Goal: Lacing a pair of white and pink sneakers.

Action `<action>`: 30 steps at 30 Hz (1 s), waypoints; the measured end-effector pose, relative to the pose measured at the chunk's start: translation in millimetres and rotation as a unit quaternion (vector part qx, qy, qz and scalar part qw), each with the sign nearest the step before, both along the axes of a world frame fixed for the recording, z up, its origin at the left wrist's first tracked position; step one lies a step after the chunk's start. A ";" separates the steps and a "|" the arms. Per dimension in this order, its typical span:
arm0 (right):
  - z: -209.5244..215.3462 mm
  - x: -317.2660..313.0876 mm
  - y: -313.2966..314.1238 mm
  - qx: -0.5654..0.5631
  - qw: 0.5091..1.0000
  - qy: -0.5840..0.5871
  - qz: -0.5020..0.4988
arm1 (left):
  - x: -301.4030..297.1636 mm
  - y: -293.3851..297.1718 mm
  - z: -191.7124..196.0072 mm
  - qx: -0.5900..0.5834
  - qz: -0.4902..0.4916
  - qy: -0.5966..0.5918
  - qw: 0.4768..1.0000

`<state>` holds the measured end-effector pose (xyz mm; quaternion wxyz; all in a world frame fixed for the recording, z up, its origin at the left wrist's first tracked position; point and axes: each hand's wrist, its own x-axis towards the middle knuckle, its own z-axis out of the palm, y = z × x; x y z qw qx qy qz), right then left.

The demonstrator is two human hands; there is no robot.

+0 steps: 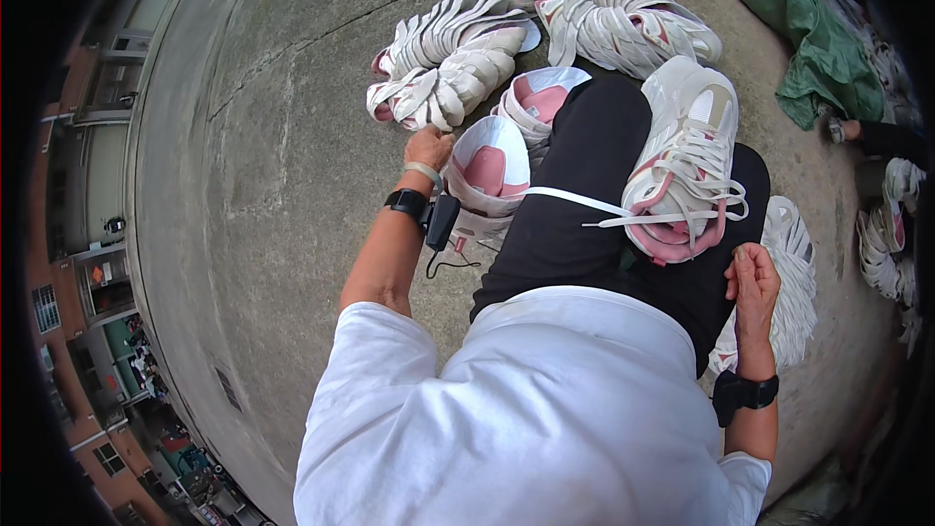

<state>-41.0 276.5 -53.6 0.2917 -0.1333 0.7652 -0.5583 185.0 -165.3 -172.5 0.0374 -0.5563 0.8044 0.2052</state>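
A white and pink lace-up sneaker with a mesh upper (682, 161) rests on the person's right thigh, over black trousers (594, 205), its toe pointing away and its heel opening toward the body. One long white lace (575, 201) trails from it to the left across the lap. The right hand (752, 282) sits just near of the shoe's heel, fingers (745, 261) curled loosely together; it seems to touch the pink heel edge, though the angle leaves it unclear whether it pinches anything.

The left hand (429, 148) reaches out to the far left, down among a heap of white and pink sneakers (453, 63) on the grey concrete floor (263, 166). Its fingers are hidden behind the knuckles, so I cannot tell if they are spread or closed on a shoe. Two more sneakers lie sole-up beside the left knee, the nearer one (492, 170) just right of the wrist. A green cloth bundle (813, 39) lies far right, and further shoes (891, 224) are piled at the right edge.

The risks, as I judge them: the shoe on the thigh is only balanced, so a shift of the leg could tip it off, and the slack lace could snag or slip out of its eyelets if tugged sideways.
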 end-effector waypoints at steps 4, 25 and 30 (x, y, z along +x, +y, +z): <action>6.5 3.1 -10.9 0.026 1.000 -0.015 -0.006 | 1.5 5.0 -13.9 0.119 0.022 -0.090 0.989; 10.1 -57.0 -90.5 0.116 0.914 0.361 0.141 | -71.6 16.5 192.1 -0.186 -0.082 0.408 0.890; 7.6 -54.1 -102.3 0.092 0.906 0.401 0.100 | -106.5 48.4 175.6 -0.174 -0.127 0.393 0.894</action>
